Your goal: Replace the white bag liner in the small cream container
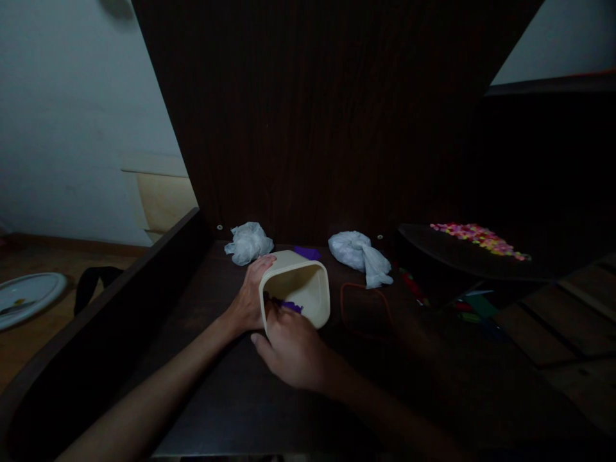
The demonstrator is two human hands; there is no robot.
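A cream-coloured plastic container (317,289) lies tilted, its open mouth facing me. My left hand (250,295) is closed around its left side, steadying it on the dark surface. My right hand (296,346) reaches into the mouth, thumb outside, fingers curled inside at the lower left wall. Against those fingers shows a crumpled purple piece (290,307), cloth or paper, I cannot tell which; the fingertips are hidden. Behind the container lies a flat purple piece (307,253). To the right rests a reddish rounded-square ring (366,311), perhaps a lid rim.
Two knotted whitish plastic bags, a left bag (249,243) and a right bag (359,255), sit against the dark back panel (337,128). Pink and yellow bits (481,239) lie on a dark raised ledge at right. A raised side board (120,308) borders the left.
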